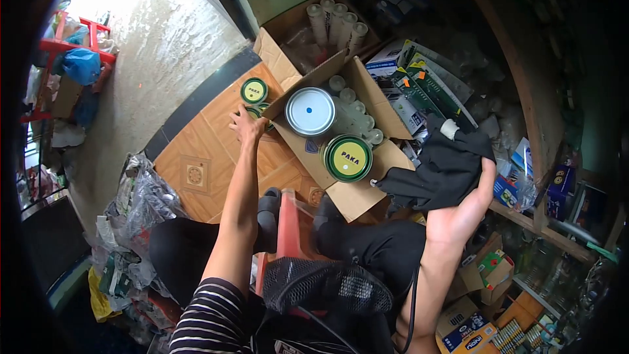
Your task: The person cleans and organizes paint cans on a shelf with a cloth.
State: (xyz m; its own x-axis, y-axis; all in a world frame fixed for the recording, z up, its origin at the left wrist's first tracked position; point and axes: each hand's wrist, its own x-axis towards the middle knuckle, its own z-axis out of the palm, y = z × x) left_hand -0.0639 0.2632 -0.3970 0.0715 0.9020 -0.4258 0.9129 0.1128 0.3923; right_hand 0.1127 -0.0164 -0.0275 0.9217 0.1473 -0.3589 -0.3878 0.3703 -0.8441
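My left hand reaches to small green-rimmed cans on the tiled floor, its fingers spread at the lower can. The upper small can has a yellow PAKA lid. In my right hand is a bunched black cloth, with the fingers partly hidden behind it. Between my hands stands an open cardboard box. A large can with a pale lid and a large PAKA can are at its near side, with clear-topped tubes beside them.
Another box with white tubes stands against the wall. Packaged goods fill the right side. Plastic bags are heaped at the left, and a red stool is between my legs. A wooden shelf edge runs at the right.
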